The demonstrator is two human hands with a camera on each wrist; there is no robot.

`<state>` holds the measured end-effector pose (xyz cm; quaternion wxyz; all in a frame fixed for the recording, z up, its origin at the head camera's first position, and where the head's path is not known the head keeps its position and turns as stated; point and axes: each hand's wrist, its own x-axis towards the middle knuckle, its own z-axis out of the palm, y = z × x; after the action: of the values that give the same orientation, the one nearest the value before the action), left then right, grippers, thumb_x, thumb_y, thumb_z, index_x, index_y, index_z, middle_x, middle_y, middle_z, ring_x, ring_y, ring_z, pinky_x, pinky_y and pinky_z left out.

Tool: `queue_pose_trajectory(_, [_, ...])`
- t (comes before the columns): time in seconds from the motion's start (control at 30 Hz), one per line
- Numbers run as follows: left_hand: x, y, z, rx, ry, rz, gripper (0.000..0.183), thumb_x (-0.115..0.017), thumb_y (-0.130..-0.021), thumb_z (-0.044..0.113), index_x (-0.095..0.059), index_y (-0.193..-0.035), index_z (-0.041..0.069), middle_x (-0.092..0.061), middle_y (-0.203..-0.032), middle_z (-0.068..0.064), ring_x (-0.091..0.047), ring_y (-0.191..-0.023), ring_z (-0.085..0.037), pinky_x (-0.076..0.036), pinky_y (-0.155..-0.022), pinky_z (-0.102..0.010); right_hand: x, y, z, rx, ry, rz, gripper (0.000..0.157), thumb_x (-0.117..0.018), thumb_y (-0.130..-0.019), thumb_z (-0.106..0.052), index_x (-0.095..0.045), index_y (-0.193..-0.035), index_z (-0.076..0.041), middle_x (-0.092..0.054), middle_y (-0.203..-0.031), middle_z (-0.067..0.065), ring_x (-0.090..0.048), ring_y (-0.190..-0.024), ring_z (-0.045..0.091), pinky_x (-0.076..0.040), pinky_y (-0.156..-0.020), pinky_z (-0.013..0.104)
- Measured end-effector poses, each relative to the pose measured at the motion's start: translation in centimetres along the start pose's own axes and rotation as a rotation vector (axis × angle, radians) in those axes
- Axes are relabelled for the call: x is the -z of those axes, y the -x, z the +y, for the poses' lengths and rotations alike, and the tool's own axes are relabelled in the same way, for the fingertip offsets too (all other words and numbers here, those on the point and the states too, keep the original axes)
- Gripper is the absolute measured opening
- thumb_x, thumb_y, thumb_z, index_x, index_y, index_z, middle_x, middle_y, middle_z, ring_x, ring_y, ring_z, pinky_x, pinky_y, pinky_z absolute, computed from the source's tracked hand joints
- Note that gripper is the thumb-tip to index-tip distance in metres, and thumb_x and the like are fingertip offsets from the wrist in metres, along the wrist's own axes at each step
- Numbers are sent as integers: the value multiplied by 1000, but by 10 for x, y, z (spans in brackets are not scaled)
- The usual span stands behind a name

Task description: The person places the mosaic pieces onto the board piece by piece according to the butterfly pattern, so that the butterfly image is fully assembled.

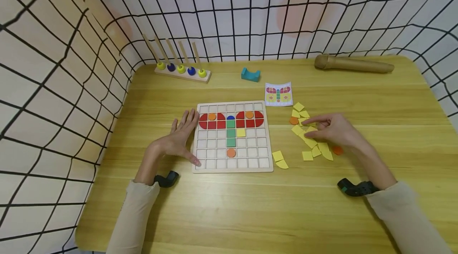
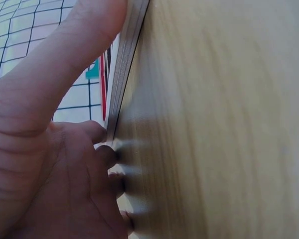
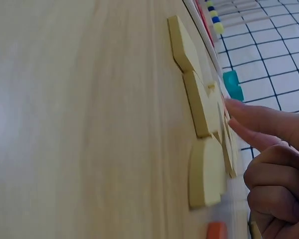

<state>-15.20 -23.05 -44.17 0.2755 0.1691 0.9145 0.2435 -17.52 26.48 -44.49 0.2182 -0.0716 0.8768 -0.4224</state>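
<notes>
A square wooden grid board [image 1: 211,164] carries red, green, orange and blue pieces and one yellow square [image 1: 241,132]. My left hand [image 1: 177,138] rests at the board's left side, fingers spread, thumb on its lower left corner; in the left wrist view the palm faces the board's edge. Over a loose pile of yellow tiles [image 1: 309,142] right of the board is my right hand [image 1: 332,128]. Its thumb and index finger reach out, tips apart, touching or just above the tiles; no lifted tile shows between them. The right wrist view shows its other fingers [image 3: 276,174] curled.
A butterfly pattern card [image 1: 278,94] lies by the board's upper right corner. Behind stand a peg rack with beads [image 1: 182,72], a teal block [image 1: 250,74] and a brown tube [image 1: 354,64]. Two yellow pieces [image 1: 277,156] lie beside the board. Black wire mesh surrounds the table.
</notes>
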Motion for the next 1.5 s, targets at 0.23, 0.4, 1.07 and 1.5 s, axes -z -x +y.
queue_pose_trajectory(0.23, [0, 0, -1, 0, -7, 0, 159, -98, -61, 51, 16, -165, 9, 30, -170, -11, 31, -157, -33, 19, -125, -63, -13, -6, -9, 14, 39, -3, 45, -87, -84, -31, -76, -121, -9, -29, -60, -8, -28, -55, 6, -31, -56, 27])
queue_pose_trajectory(0.4, [0, 0, -1, -3, -7, 0, 160, -99, -61, 50, 16, -164, 9, 30, -170, -11, 32, -157, -33, 19, -125, -63, -23, -9, -15, 0, 9, 8, 44, -89, -82, -25, -75, -119, -5, -30, -60, -7, -29, -54, 7, -31, -54, 27])
queue_pose_trajectory(1.07, [1, 1, -1, -6, -11, 3, 160, -98, -61, 51, 16, -164, 9, 30, -170, -12, 32, -157, -34, 19, -125, -64, -35, -13, -32, 91, 135, 78, 29, -80, -92, -19, -72, -112, 1, -32, -58, -6, -29, -52, 6, -31, -53, 24])
queue_pose_trajectory(1.5, [-1, 0, 0, -5, -8, 5, 159, -98, -61, 51, 16, -164, 9, 29, -171, -12, 31, -157, -34, 19, -125, -64, -85, -38, -85, 156, 26, -14, 24, -84, -88, -15, -76, -107, -3, -30, -58, -5, -29, -54, 11, -27, -54, 24])
